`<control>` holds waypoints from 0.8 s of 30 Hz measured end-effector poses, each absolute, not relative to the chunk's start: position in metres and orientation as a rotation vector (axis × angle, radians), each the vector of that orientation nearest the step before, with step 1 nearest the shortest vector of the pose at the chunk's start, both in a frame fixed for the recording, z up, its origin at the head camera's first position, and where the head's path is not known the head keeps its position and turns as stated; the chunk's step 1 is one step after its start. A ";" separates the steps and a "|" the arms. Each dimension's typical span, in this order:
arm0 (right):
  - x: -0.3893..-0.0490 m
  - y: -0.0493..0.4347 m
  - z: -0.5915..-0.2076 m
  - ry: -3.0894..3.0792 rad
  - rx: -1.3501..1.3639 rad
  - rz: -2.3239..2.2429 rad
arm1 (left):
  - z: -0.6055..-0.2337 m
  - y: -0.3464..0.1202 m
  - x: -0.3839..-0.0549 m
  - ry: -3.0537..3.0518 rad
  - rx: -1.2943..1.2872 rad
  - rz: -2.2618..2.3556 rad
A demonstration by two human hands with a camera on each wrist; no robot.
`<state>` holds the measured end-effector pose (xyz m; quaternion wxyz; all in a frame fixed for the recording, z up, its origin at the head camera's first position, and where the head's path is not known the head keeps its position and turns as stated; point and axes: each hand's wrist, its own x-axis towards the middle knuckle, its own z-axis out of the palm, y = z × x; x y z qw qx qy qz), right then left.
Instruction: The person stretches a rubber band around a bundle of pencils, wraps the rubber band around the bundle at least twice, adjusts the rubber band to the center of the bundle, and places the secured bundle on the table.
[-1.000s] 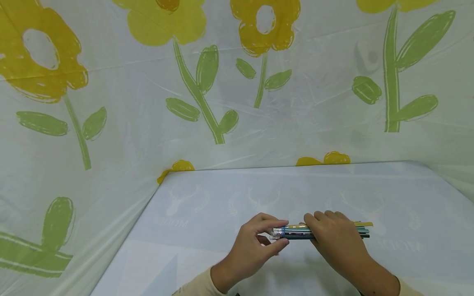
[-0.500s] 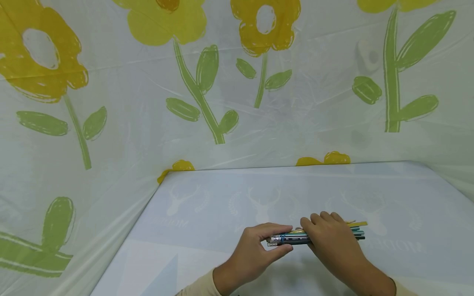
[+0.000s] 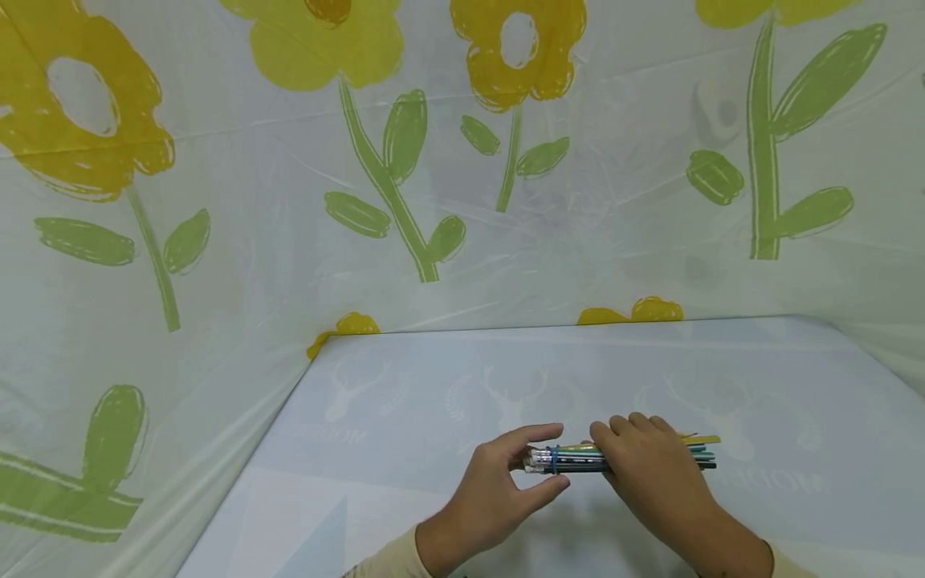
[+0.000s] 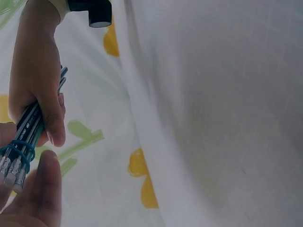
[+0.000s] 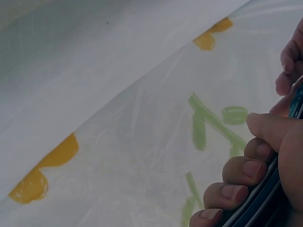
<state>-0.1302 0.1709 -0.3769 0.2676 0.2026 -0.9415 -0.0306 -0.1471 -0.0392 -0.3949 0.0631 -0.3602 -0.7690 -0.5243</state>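
Observation:
A bundle of several pencils (image 3: 580, 461), yellow, teal and dark, lies level above the table, silvery eraser ends to the left. A blue elastic band (image 3: 554, 460) goes round it near those ends. My right hand (image 3: 650, 470) grips the bundle's middle, its fingers curled round it in the right wrist view. My left hand (image 3: 487, 480) is spread about the eraser ends, thumb below and index finger above, both apart from the pencils. In the left wrist view the left thumb (image 4: 47, 177) stands clear of the band; whether its other fingers touch the bundle is partly hidden.
A pale table (image 3: 433, 401) with faint deer prints lies under the hands. Behind it and on the left hangs a white curtain (image 3: 614, 201) with yellow flowers and green leaves, meeting the table's far edge.
The left hand's thumb and index finger first closed in on the band end, then spread wider. The bundle dipped, tilted slightly, then levelled, shifting a little left overall. The right hand kept its grip.

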 end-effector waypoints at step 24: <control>-0.131 0.173 -0.379 -2.536 0.529 -0.095 | -0.397 -0.041 -0.150 -2.375 -0.994 -1.534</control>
